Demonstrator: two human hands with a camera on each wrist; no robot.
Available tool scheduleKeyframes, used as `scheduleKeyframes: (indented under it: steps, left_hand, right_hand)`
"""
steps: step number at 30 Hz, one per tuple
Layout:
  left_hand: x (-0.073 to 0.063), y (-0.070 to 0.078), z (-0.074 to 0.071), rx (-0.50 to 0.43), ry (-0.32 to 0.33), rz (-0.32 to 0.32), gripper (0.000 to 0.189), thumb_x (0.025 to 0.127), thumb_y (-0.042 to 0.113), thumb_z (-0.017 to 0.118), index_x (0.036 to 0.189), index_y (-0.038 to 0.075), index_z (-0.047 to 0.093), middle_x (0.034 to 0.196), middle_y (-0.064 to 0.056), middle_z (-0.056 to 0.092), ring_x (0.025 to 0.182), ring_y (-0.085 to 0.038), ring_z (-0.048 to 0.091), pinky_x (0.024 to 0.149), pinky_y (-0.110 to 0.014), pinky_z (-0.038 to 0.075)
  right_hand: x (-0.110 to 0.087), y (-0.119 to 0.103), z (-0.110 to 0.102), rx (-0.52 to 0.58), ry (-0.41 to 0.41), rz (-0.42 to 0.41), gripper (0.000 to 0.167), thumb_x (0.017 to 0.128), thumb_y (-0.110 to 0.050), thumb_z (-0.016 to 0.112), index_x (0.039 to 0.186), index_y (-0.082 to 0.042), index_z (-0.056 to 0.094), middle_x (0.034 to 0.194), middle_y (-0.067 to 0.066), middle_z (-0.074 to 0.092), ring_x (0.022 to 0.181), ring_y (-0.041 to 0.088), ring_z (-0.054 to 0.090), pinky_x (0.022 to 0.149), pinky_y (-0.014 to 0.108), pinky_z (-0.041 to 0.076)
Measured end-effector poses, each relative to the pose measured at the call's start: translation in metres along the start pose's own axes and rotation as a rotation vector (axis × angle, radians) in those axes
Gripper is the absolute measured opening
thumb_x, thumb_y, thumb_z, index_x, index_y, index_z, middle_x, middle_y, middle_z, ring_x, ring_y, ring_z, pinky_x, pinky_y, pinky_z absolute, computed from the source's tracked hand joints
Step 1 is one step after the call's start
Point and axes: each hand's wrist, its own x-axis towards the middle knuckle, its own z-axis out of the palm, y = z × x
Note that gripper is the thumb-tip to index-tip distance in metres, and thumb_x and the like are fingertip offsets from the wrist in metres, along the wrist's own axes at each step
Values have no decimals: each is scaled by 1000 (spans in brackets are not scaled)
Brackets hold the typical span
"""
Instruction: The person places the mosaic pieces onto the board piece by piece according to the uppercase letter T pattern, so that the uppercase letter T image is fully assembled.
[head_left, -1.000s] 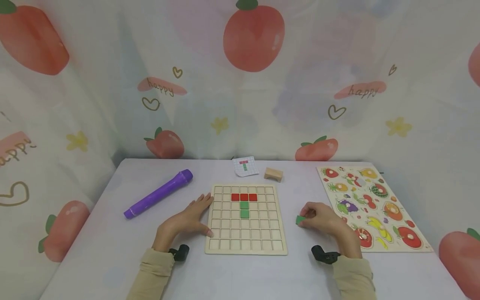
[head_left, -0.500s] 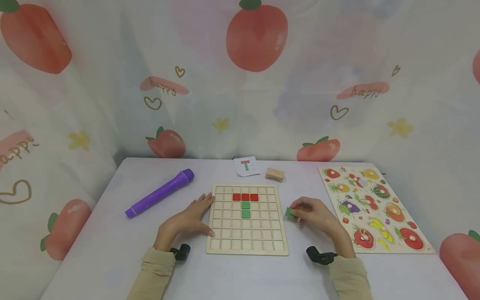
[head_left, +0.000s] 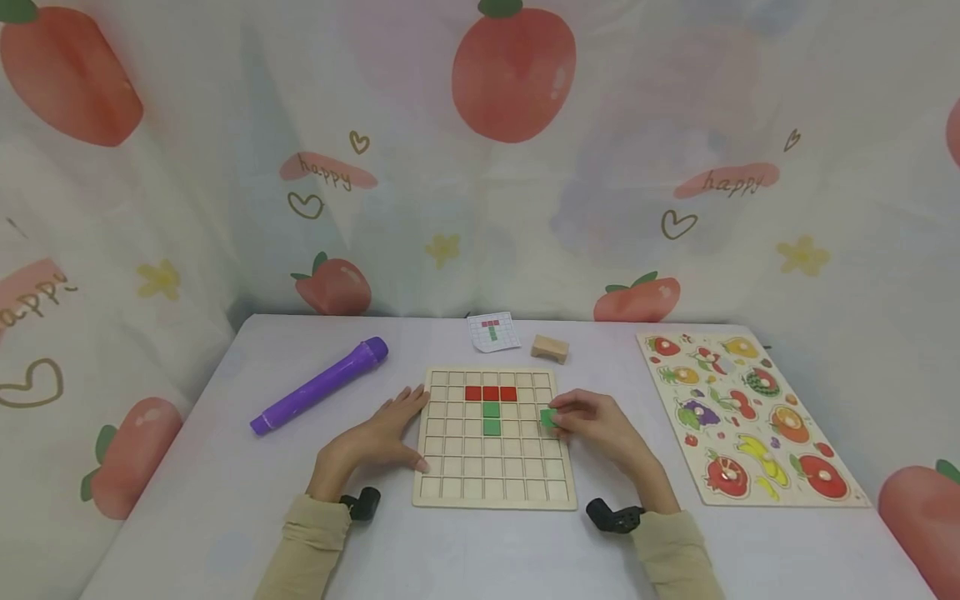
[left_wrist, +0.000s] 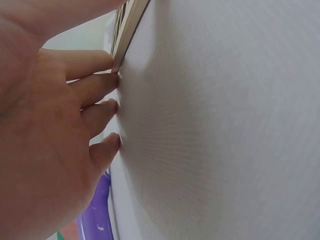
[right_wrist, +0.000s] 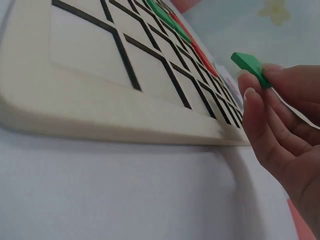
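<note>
A wooden grid board (head_left: 450,468) lies in the middle of the table, with three red tiles (head_left: 491,393) in a row and two green tiles (head_left: 491,418) below the middle one. My right hand (head_left: 594,425) pinches another green tile (right_wrist: 250,67) between thumb and fingertips, raised above the board's right edge. On the other side my left hand (head_left: 382,433) rests with fingers spread, its fingertips and thumb at the board's left edge. The left wrist view shows those fingertips (left_wrist: 111,107) down on the white table beside the rim.
Behind the board lie a paper card (head_left: 493,333) with a red and green T pattern and a small wooden block (head_left: 550,349). A purple microphone-shaped stick (head_left: 318,387) is at the left. On the right lies a fruit puzzle board (head_left: 708,450).
My right hand has moved left with the green tile, from the table beside the board to over its right edge. The left hand stays in place.
</note>
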Motion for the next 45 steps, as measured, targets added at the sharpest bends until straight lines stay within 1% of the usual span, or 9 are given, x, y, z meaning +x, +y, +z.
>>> scheduleKeyframes:
  steps: [3, 6, 13, 18, 22, 25, 29, 37, 45]
  left_hand:
    - [0, 1, -1, -9, -2, 1, 114, 74, 27, 92, 163, 5, 24, 173, -11, 13, 161, -32, 5, 133, -50, 6]
    - [0, 0, -1, -12, 0, 10, 114, 74, 26, 92, 163, 4, 24, 173, -13, 13, 161, -33, 5, 132, -51, 5]
    - [1, 1, -1, -10, -2, 16, 114, 74, 25, 92, 163, 2, 24, 173, -14, 13, 161, -34, 5, 132, -51, 5]
    - [1, 1, 0, -20, -5, 17, 115, 74, 25, 92, 163, 2, 24, 173, -14, 13, 161, -34, 5, 132, -52, 5]
    - [1, 0, 0, -20, -7, 17, 115, 73, 26, 93, 163, 2, 24, 173, -14, 13, 161, -34, 5, 132, -52, 5]
    - [2, -1, 0, -16, -6, 16, 116, 73, 27, 93, 163, 3, 24, 173, -14, 13, 161, -34, 5, 132, -51, 5]
    - [2, 0, -1, -12, -5, 19, 116, 73, 27, 93, 163, 2, 25, 173, -14, 14, 161, -34, 5, 132, -51, 5]
    - [3, -3, 0, -8, -10, 26, 117, 73, 27, 93, 163, 2, 23, 173, -14, 13, 161, -34, 4, 132, -51, 4]
    - [3, -2, -1, -7, -7, 26, 117, 72, 27, 94, 162, 1, 24, 172, -16, 13, 161, -35, 4, 132, -52, 4]
  right_hand:
    - [1, -5, 7, -2, -25, 14, 35, 96, -10, 70, 126, 6, 64, 107, 18, 75, 90, 18, 73, 83, 18, 57]
    - [2, -10, 13, -4, -48, 28, 37, 95, -8, 71, 129, 4, 64, 107, 18, 76, 93, 19, 72, 85, 17, 55]
    - [4, -14, 28, -19, -98, 14, 38, 94, -7, 71, 130, 4, 65, 106, 16, 75, 92, 21, 70, 83, 21, 56]
    - [5, -14, 41, -83, -100, -3, 34, 93, -9, 73, 126, -2, 69, 99, 9, 74, 85, 18, 69, 81, 22, 55]
    - [6, -16, 52, -146, -115, -36, 29, 93, -10, 74, 122, -5, 71, 92, 4, 72, 80, 16, 67, 75, 22, 55]
    - [6, -17, 59, -194, -114, -57, 26, 93, -10, 74, 119, -7, 73, 89, 1, 70, 81, 14, 66, 73, 21, 55]
    - [6, -19, 65, -242, -105, -76, 25, 93, -13, 75, 118, -9, 75, 88, -3, 69, 83, 13, 64, 75, 19, 55]
    - [5, -20, 72, -258, -104, -84, 21, 90, -12, 78, 111, -9, 77, 84, -3, 67, 78, 14, 61, 68, 19, 52]
    - [4, -21, 77, -260, -97, -108, 21, 90, -11, 77, 111, -8, 76, 83, -3, 67, 75, 14, 60, 66, 18, 50]
